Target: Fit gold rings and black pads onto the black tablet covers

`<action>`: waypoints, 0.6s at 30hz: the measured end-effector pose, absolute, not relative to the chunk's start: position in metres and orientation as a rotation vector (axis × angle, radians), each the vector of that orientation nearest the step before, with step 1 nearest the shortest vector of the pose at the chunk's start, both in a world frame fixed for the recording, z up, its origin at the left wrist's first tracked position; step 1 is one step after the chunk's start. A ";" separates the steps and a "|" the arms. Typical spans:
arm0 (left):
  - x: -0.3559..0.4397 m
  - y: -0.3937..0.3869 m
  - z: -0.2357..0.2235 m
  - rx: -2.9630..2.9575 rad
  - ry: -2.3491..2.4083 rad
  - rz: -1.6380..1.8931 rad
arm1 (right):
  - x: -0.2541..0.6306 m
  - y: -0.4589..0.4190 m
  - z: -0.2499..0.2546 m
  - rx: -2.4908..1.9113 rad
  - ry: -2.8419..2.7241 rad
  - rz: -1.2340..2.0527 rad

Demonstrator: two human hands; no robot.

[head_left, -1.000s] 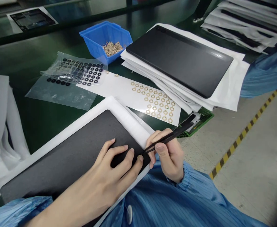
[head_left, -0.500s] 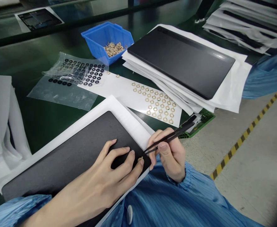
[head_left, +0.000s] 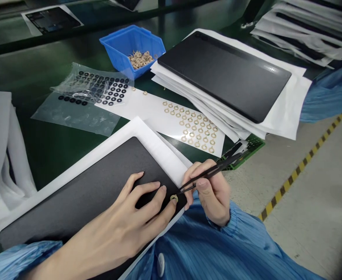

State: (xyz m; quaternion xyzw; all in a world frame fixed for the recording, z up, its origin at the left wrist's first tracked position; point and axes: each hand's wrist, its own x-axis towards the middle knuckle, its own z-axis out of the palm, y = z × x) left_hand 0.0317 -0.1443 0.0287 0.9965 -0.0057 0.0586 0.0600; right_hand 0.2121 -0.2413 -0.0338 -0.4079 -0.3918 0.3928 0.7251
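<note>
My left hand [head_left: 124,219] lies flat with its fingers spread on a dark matte panel [head_left: 86,182], which sits in a white foam frame [head_left: 159,155]. A small gold ring [head_left: 173,198] rests near the panel's corner, just beyond my left fingertips. My right hand [head_left: 210,190] grips black tweezers [head_left: 212,173], and their tips end right beside the ring. I cannot tell whether the tips hold it.
Behind the frame lie a white sheet of gold rings [head_left: 191,128], a plastic bag of black rings [head_left: 101,87], and a blue bin of gold rings [head_left: 133,48]. A black panel on white sheets [head_left: 223,74] stands right. A blue sleeve [head_left: 331,95] shows beyond it.
A gold ring now shows clearly at the panel's corner, by my left fingertips. The tweezers have swung flatter, their tips staying close to it. The view has shifted slightly.
</note>
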 end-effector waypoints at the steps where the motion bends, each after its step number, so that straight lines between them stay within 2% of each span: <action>1: 0.031 -0.144 0.028 3.014 -0.015 0.180 | 0.212 -0.242 -0.034 -0.905 -0.873 0.855; 13: 0.029 -0.149 0.020 3.035 0.034 0.215 | 0.212 -0.243 -0.035 -0.933 -0.898 0.817; 18: 0.027 -0.154 0.017 3.044 0.096 0.243 | 0.212 -0.246 -0.033 -1.024 -0.994 0.700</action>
